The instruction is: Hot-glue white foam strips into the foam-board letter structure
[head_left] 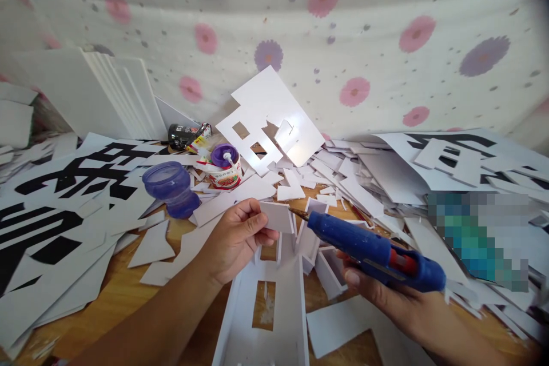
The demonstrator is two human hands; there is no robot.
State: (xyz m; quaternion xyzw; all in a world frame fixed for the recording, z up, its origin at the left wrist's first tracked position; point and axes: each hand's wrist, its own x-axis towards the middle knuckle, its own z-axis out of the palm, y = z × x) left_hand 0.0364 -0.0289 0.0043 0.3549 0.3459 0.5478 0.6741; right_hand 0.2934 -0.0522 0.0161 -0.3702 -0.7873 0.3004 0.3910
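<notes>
The left hand [238,237] is pinching a small white board [275,218] above a walled white frame [288,320]. The right hand [398,311] is gripping a blue glue gun [347,238], its nozzle [299,214] pointing at the board's edge. A slipping pinch risks skewing the board or, if the nozzle's hot, burning fingers.

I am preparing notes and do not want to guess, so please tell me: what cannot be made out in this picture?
In the head view:
1. Most fingers of the right hand: hidden behind the blue glue gun.
2. Near end of the long white part with the rectangular opening: cut off by the bottom edge.
3. Details of the pixelated item: masked by coloured blocks.
4. Small print on the tub: too small to read.
</notes>
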